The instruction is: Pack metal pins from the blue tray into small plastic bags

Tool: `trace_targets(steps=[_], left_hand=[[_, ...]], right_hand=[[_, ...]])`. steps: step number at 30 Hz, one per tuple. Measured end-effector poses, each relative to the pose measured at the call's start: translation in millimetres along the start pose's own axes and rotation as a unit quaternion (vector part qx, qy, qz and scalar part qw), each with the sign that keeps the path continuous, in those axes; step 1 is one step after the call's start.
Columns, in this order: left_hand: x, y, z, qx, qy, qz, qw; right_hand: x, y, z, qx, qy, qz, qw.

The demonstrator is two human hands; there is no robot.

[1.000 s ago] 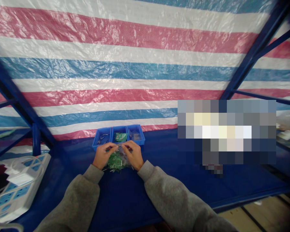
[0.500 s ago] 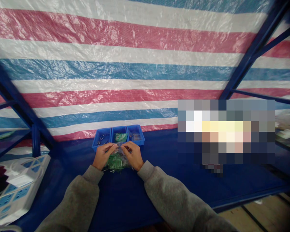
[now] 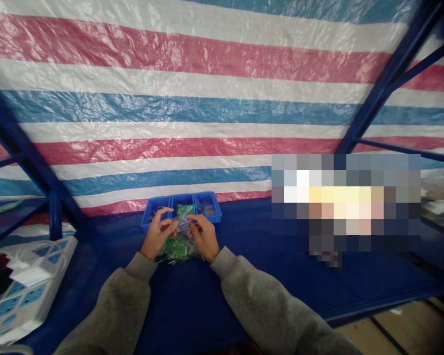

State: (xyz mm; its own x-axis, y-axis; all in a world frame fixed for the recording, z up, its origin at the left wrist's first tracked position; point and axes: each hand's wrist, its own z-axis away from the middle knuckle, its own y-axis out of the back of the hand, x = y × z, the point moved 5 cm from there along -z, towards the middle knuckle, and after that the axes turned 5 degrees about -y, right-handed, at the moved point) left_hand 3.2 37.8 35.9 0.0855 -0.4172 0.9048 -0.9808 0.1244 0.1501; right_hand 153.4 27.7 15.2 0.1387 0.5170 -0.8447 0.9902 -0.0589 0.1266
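Note:
A small clear plastic bag (image 3: 184,223) is stretched between my two hands. My left hand (image 3: 157,235) has its thumb at the bag's left side, the index finger lifted away from it and the other fingers curled behind. On the opposite edge, my right hand (image 3: 204,237) pinches the bag between thumb and fingers. Below them lies a heap of small green pieces (image 3: 176,249) with thin pale sticks poking out; more clear plastic lies along its right side. Just behind the hands stands a blue three-compartment bin (image 3: 217,217), holding metal pins, green pieces and clear bags from left to right.
On the left of the blue table (image 3: 192,310) lies a white power strip (image 3: 40,301) with plugs and cables. Blue metal posts (image 3: 55,217) rise at both sides. Striped plastic sheeting (image 3: 207,113) hangs behind. A pixelated patch covers the right.
My left index finger has lifted and spread from the thumb. The clear bag between the hands shows more openly now. Both hands stay in nearly the same place.

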Motion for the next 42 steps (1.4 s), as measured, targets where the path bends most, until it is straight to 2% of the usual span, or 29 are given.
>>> trace_targets(steps=[4,8,14,19,23,27,30,33,38,42], left_hand=[[-3,-4.0,1,-0.018,0.002,0.008,1.0],[-5,-4.7,1,-0.031,0.009,0.002,0.999],[0,-1.9,-1,-0.026,-0.034,-0.027,0.999],[-4,-0.8,-1,-0.021,-0.067,-0.101,0.992],[-7,0.9,-1,-0.025,-0.034,-0.12,0.992],[-7,4.7,-1,0.004,-0.007,-0.081,0.997],[-6,5.5,-2,0.017,-0.003,-0.033,0.999],[-3,4.5,-2,0.012,-0.003,-0.005,1.0],[-5,-2.6,-1,-0.044,0.011,0.005,0.999],[-4,-0.2,-1,-0.024,-0.015,-0.037,0.999]], right_hand=[[-1,0,0,-0.003,0.017,0.025,1.0],[-2,3,-1,0.028,0.024,0.039,0.999],[-1,7,-1,0.057,0.004,0.055,0.997],[5,3,-1,0.04,-0.019,0.043,0.998],[6,0,0,0.021,-0.027,0.019,0.999],[5,1,0,0.026,-0.033,-0.022,0.999],[1,2,0,0.027,-0.016,-0.014,0.999],[-4,3,0,0.018,0.01,0.02,1.0],[-7,5,-1,0.037,0.029,0.032,0.998],[-5,7,-2,0.055,0.017,0.038,0.998]])
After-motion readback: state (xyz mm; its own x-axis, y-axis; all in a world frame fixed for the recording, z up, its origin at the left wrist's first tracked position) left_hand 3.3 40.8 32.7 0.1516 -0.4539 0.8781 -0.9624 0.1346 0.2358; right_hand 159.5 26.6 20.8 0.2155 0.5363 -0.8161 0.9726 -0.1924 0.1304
